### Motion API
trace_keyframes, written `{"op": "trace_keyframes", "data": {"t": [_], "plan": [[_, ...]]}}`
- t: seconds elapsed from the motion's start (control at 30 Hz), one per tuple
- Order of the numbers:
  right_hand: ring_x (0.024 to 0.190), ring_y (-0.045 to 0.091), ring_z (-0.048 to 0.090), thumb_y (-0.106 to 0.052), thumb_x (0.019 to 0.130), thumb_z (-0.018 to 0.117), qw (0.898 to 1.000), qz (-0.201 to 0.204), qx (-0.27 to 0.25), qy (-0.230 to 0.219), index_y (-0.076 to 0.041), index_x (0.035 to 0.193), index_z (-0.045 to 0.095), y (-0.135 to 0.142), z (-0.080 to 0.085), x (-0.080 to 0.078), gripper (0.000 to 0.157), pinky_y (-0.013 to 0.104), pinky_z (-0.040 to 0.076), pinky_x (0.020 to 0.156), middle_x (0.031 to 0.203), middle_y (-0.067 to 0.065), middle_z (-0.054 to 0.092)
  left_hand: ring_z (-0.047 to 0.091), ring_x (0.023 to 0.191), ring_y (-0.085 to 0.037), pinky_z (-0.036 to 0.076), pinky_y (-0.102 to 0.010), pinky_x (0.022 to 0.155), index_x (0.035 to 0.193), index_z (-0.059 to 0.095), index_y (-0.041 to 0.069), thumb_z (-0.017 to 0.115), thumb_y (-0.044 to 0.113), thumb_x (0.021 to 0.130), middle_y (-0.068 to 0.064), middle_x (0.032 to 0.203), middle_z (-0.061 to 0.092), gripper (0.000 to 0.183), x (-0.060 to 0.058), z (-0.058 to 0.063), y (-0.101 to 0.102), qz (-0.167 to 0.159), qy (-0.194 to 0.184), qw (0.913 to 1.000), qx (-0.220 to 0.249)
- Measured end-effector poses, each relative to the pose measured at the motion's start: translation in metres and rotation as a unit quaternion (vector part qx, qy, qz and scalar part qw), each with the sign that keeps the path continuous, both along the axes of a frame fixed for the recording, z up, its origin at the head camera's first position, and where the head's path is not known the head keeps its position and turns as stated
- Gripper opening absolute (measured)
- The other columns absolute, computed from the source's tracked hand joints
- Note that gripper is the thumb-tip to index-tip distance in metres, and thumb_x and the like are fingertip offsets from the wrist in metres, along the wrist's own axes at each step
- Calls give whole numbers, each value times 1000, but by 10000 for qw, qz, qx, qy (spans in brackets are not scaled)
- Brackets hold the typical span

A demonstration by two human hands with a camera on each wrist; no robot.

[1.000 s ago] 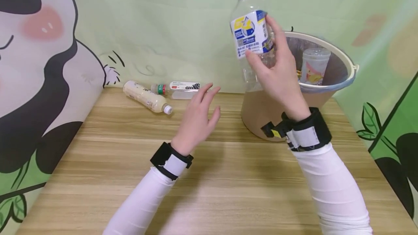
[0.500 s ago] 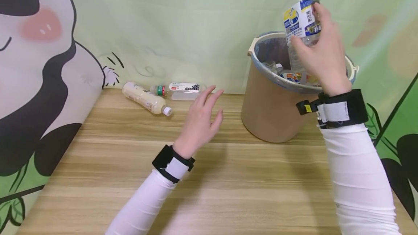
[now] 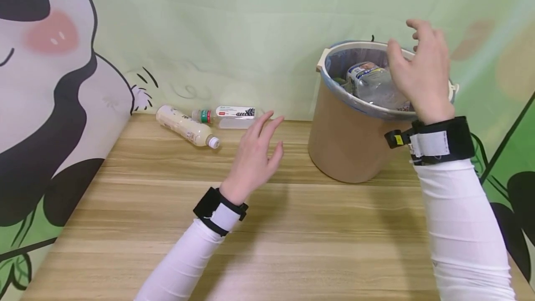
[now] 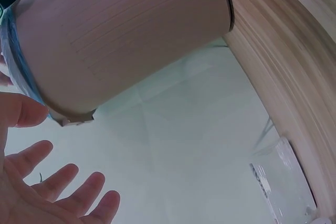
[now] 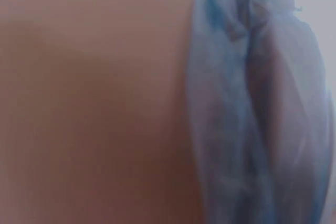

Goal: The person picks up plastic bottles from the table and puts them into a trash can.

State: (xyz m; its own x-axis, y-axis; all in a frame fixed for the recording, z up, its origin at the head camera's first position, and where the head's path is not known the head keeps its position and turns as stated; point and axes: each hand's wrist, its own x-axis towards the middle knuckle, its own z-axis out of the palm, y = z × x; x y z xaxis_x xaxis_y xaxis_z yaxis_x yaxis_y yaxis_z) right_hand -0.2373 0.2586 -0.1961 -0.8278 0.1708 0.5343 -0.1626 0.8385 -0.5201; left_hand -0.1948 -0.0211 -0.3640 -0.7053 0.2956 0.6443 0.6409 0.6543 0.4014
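Observation:
Inside the brown trash can [image 3: 351, 138] lies a clear plastic bottle [image 3: 378, 88] with a blue, white and yellow label, tilted among other items. My right hand [image 3: 424, 71] is over the can's right rim, fingers spread and holding nothing. Above the table, left of the can, my left hand [image 3: 252, 159] hovers with loosely extended fingers and touches nothing. Behind it on the table lie a cream-coloured drink bottle [image 3: 185, 125] with a white cap and a clear bottle [image 3: 236, 117] with a white label. The right wrist view shows the can's wall and blue bag [image 5: 231, 103] close up, blurred.
The wooden table [image 3: 292, 240] runs up to a green cloth backdrop [image 3: 234, 36] with a panda print. A pale ring [image 3: 323, 59] with side handles holds the bag on the can's rim.
My right hand carried the labelled bottle rightward over the can and let go of it. The bottle has dropped inside. My left hand has hardly moved.

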Motion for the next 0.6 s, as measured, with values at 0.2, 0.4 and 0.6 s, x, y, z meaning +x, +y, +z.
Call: {"op": "trace_keyframes", "data": {"t": [0.2, 0.4, 0.6], "plan": [[109, 34, 49, -34, 93, 44, 9998, 157, -30, 122, -8, 136, 50, -4, -2, 4, 50, 45, 36, 94, 128, 19, 52, 38, 130, -32, 35, -51, 104, 138, 44, 8, 56, 15, 89, -17, 145, 37, 51, 1, -1, -3, 23, -27, 10000, 38], [103, 30, 56, -29, 91, 47, 9984, 392, -231, 337, -8, 128, 57, -15, -6, 12, 44, 41, 43, 92, 123, 14, 56, 37, 131, -32, 34, -51, 105, 138, 44, 8, 57, 14, 89, -18, 145, 38, 51, 1, 0, -7, 87, -19, 9999, 63], [95, 21, 60, -24, 92, 51, 9917, 775, -399, 942, -7, 118, 65, -35, -17, 24, 34, 29, 51, 86, 114, 8, 62, 38, 130, -33, 35, -54, 103, 138, 44, 8, 57, 14, 88, -17, 146, 37, 52, 2, -1, -14, 179, 22, 9998, 100]]}}
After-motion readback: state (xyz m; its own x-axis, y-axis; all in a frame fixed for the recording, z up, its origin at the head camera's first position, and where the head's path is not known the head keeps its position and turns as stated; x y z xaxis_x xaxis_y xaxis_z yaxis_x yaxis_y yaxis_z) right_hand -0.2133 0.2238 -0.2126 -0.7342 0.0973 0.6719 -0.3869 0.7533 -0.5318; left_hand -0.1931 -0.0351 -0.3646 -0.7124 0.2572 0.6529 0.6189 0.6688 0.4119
